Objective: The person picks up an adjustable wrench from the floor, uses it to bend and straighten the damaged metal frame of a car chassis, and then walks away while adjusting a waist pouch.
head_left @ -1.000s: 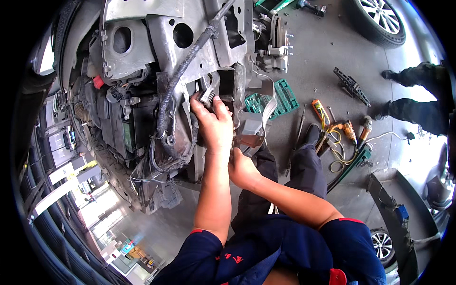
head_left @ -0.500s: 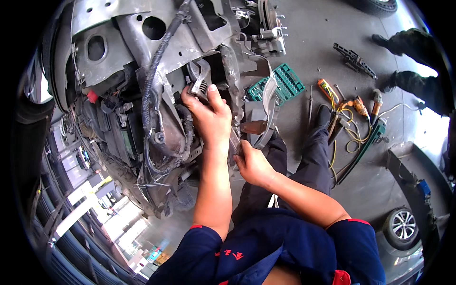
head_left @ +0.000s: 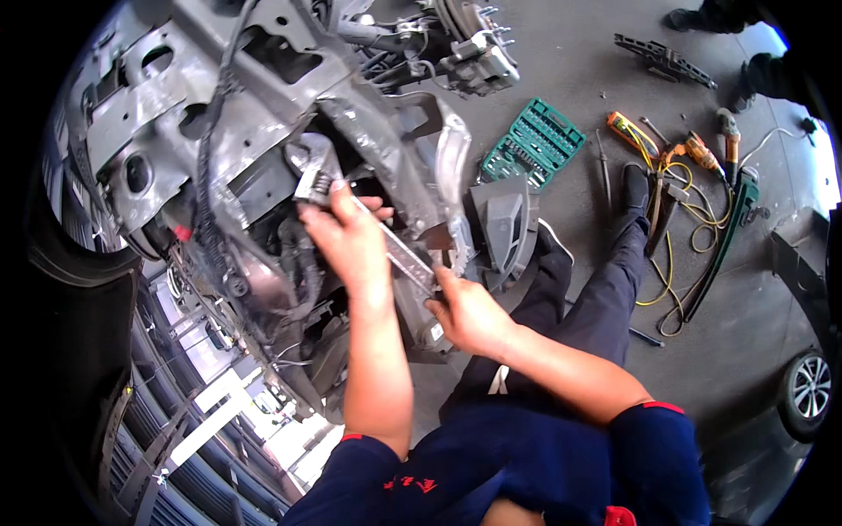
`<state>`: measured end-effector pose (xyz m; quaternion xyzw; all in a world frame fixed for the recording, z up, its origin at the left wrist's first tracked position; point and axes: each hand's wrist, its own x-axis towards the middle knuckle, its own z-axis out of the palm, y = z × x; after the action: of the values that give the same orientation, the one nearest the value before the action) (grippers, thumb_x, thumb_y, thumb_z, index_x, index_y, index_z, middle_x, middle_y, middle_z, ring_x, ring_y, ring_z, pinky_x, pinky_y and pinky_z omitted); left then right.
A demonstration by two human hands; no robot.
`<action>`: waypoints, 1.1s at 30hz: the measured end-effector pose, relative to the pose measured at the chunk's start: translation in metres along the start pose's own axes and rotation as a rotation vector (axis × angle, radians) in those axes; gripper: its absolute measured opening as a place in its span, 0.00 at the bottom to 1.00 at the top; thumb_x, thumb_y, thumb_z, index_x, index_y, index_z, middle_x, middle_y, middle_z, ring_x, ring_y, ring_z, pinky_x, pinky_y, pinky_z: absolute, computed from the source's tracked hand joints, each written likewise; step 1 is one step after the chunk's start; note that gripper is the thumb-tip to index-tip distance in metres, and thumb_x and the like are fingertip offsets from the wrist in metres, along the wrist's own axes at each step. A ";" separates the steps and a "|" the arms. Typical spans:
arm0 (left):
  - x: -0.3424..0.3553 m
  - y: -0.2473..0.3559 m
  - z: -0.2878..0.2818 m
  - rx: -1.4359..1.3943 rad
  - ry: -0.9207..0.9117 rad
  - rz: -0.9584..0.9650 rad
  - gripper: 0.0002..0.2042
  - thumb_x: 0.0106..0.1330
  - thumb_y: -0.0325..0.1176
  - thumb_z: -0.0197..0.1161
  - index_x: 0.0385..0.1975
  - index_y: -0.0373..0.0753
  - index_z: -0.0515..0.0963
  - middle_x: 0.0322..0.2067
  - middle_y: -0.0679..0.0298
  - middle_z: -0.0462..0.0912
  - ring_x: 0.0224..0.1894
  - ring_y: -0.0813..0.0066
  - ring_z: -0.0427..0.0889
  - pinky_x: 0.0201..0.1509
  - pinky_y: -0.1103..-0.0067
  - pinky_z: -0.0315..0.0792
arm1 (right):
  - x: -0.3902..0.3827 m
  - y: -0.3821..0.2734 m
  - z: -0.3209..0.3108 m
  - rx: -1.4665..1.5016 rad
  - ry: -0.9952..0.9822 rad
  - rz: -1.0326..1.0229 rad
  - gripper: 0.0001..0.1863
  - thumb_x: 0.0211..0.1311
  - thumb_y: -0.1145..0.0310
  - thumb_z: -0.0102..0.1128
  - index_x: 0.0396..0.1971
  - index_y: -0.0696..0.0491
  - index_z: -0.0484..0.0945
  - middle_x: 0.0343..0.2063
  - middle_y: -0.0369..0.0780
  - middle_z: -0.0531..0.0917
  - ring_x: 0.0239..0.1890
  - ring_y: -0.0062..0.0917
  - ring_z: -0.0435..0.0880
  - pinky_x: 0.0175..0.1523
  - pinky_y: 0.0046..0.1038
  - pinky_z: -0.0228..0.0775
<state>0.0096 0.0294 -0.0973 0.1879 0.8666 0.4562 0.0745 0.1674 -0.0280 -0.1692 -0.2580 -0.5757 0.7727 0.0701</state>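
A large silver adjustable wrench [head_left: 405, 261] lies diagonally across the stripped car body [head_left: 175, 105]. My left hand [head_left: 348, 237] grips it just below the jaw, thumb by the adjusting screw. Lower right, my right hand [head_left: 465, 314] is closed on the handle's end. The jaw is over a bent grey metal section [head_left: 377, 145]; whether it touches is unclear. A dark cable loom [head_left: 210, 158] runs down the body to the left of my hands.
On the floor are a green socket case [head_left: 532, 143], grey plastic part [head_left: 500, 228], orange power tool [head_left: 702, 151], yellow cords, black bracket [head_left: 662, 60] and wheel [head_left: 805, 390]. My legs are below the car's right side. Another person's dark-trousered legs [head_left: 781, 79] stand top right.
The wrench and my left hand have swung up-left, exposing more handle between my hands. My right hand has shifted right. The whole view has turned, with floor items appearing further right.
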 end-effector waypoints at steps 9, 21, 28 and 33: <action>0.003 0.002 0.011 0.107 0.118 0.097 0.11 0.77 0.35 0.49 0.47 0.33 0.65 0.22 0.57 0.77 0.16 0.71 0.77 0.18 0.77 0.75 | 0.003 0.018 -0.006 0.304 0.096 -0.058 0.20 0.63 0.71 0.62 0.52 0.64 0.71 0.32 0.55 0.82 0.35 0.49 0.84 0.41 0.40 0.75; 0.003 -0.009 0.025 0.172 0.228 0.045 0.17 0.80 0.47 0.45 0.43 0.37 0.67 0.19 0.64 0.74 0.17 0.77 0.74 0.19 0.80 0.71 | 0.037 0.054 -0.009 0.615 -0.260 0.075 0.27 0.68 0.47 0.60 0.36 0.63 0.75 0.21 0.44 0.78 0.26 0.27 0.77 0.34 0.36 0.70; 0.007 0.002 0.017 0.010 0.179 -0.016 0.14 0.76 0.40 0.48 0.49 0.35 0.65 0.22 0.59 0.77 0.19 0.73 0.77 0.23 0.78 0.75 | 0.042 0.030 -0.028 0.952 -0.464 0.343 0.18 0.71 0.56 0.61 0.41 0.58 0.75 0.23 0.30 0.73 0.21 0.11 0.67 0.23 0.22 0.58; 0.011 0.001 0.014 -0.003 0.111 0.019 0.07 0.75 0.30 0.51 0.41 0.34 0.62 0.19 0.59 0.76 0.16 0.74 0.75 0.19 0.79 0.73 | 0.035 0.025 -0.013 1.418 -0.385 0.479 0.19 0.71 0.59 0.64 0.50 0.55 0.71 0.25 0.27 0.69 0.20 0.10 0.60 0.24 0.19 0.55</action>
<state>0.0034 0.0448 -0.1040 0.1706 0.8667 0.4682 0.0224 0.1483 -0.0108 -0.2060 -0.1299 0.1265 0.9820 -0.0521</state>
